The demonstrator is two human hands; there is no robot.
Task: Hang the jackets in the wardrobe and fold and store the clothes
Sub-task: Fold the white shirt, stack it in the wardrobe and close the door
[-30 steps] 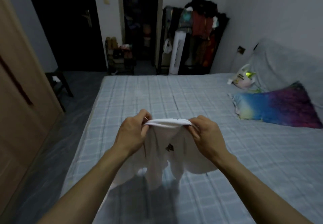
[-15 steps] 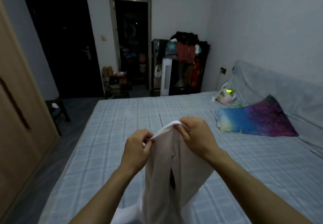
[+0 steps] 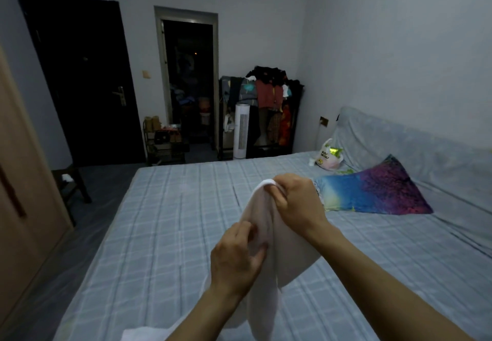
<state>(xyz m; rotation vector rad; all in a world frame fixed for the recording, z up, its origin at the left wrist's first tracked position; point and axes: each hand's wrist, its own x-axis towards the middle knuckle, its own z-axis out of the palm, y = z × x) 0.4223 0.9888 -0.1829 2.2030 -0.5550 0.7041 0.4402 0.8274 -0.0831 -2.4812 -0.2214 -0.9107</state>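
Note:
A white garment (image 3: 262,214) hangs in the air above the bed (image 3: 170,220), its lower part draping down towards the bottom edge of the view. My right hand (image 3: 295,199) pinches its top edge and holds it up. My left hand (image 3: 235,255) sits lower on the cloth, fingers curled and gripping a fold along the garment's left side. The wooden wardrobe (image 3: 21,196) stands at the left edge of the view, doors closed.
A colourful pillow (image 3: 378,191) and a plastic bag (image 3: 327,155) lie at the bed's right side by the covered headboard (image 3: 399,141). A clothes rack (image 3: 266,109) with a white fan stands at the far wall. A dark stool (image 3: 72,183) is left of the bed.
My left hand has slid down from the garment's top edge to a fold lower on its side. My right hand has stayed up holding the top. The view has tilted upward.

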